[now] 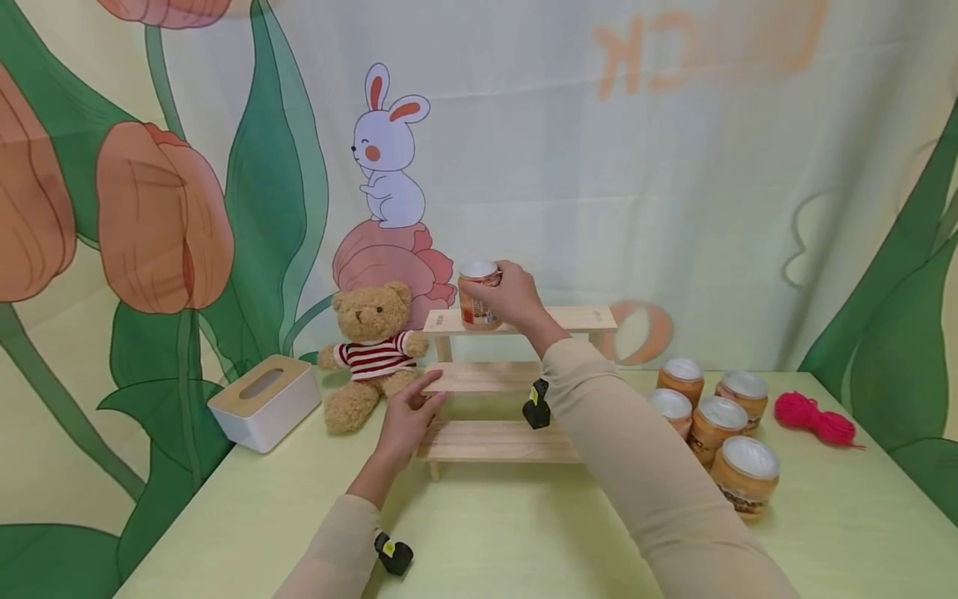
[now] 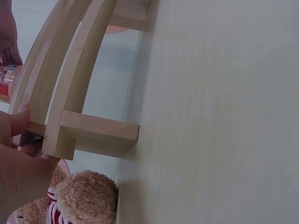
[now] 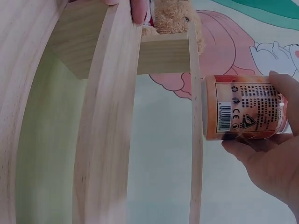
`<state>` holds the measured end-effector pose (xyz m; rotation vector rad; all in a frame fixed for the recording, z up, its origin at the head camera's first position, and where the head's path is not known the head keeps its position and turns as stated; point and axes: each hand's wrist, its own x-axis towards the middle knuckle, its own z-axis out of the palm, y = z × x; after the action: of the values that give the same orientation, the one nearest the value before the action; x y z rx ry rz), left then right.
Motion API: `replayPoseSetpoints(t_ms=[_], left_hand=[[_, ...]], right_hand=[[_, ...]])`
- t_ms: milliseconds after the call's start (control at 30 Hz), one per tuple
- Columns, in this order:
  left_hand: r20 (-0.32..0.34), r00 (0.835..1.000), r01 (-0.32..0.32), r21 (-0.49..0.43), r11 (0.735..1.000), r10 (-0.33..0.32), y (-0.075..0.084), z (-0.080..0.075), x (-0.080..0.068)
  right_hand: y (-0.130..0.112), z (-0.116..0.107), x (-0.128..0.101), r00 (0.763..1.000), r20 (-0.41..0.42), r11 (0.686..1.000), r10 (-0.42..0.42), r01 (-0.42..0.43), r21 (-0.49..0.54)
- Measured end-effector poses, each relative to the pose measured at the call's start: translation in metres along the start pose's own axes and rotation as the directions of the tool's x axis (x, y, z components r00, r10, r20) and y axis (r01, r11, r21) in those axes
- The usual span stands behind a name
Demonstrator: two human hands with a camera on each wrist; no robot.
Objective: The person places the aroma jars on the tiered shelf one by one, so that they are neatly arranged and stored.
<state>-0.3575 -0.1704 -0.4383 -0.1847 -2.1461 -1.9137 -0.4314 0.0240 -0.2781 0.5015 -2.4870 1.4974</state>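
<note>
A three-step wooden shelf (image 1: 516, 376) stands mid-table. My right hand (image 1: 509, 301) grips an orange can (image 1: 477, 297) with a white lid, its base on the left end of the top step (image 1: 584, 318). The right wrist view shows the can (image 3: 243, 114) against the top board (image 3: 196, 140), held by my fingers (image 3: 266, 163). My left hand (image 1: 407, 416) rests with straight fingers on the left end of the middle step; in the left wrist view its fingertips (image 2: 21, 119) touch the shelf's wood (image 2: 70, 107).
Several more orange cans (image 1: 718, 433) stand right of the shelf, with a pink yarn ball (image 1: 812, 418) beyond them. A teddy bear (image 1: 370, 353) in a striped shirt and a white tissue box (image 1: 264, 401) sit to the left. A printed curtain hangs behind.
</note>
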Motion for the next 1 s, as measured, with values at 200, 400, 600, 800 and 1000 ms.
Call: replayPoseSetpoints(t_ms=[200,400,600,800,1000], left_hand=[[0.019,1.0,0.016,-0.004,1.0,-0.016,-0.002,0.003,-0.001],[0.008,1.0,0.022,0.003,1.0,-0.022,0.0,0.0,-0.002],[0.032,0.999,0.002,-0.012,1.0,-0.001,0.001,0.0,0.0],[0.016,1.0,0.021,-0.008,1.0,-0.021,0.001,0.0,0.0],[0.006,1.0,0.014,0.011,1.0,-0.014,0.002,0.001,0.0]], right_hand=[[0.003,-0.002,0.0,1.0,0.001,1.0,0.03,-0.03,0.006],[0.002,-0.01,-0.004,0.994,0.034,0.993,0.105,-0.107,0.049],[0.002,-0.031,-0.019,0.991,0.021,0.989,0.135,-0.136,0.058],[0.015,-0.045,-0.05,0.994,0.039,0.989,0.1,-0.104,0.101],[0.033,-0.06,-0.091,1.0,0.009,0.991,0.011,-0.012,0.132]])
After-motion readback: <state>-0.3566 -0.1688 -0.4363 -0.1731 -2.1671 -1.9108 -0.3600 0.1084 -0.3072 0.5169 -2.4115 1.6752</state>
